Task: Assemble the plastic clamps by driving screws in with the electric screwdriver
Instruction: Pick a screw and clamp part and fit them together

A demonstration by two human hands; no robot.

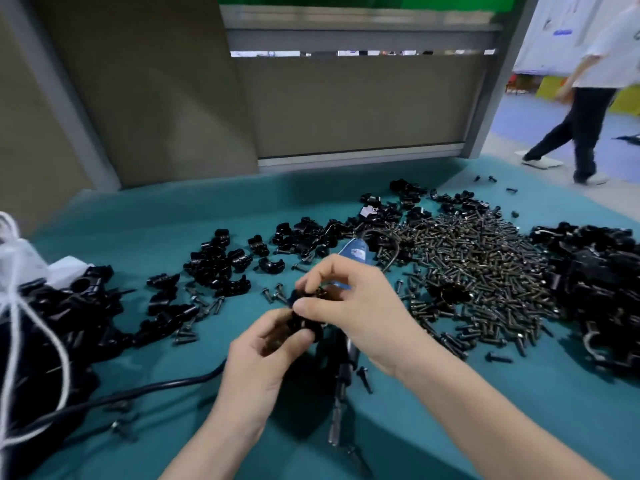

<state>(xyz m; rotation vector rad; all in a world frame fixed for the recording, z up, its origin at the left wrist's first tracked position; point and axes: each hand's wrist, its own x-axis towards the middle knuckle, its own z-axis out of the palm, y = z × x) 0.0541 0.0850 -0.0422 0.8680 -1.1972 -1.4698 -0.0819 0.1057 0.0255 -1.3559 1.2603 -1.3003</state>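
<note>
My left hand [258, 358] grips a black plastic clamp [304, 325] from below, above the teal table. My right hand [356, 306] pinches a dark screw [322, 292] at the top of that clamp with thumb and fingers. The electric screwdriver [356, 252] lies on the table under my hands, its blue body showing beyond my right hand and its metal tip [337, 410] pointing toward me. Its middle is hidden by my hands.
A large heap of screws [478, 271] lies to the right, with clamp piles at far right [595, 285], back centre [311, 233] and left [69, 313]. A black cable [156, 388] crosses the teal cloth [450, 427]. A white bag [20, 258] sits left. A person [588, 98] walks at the back right.
</note>
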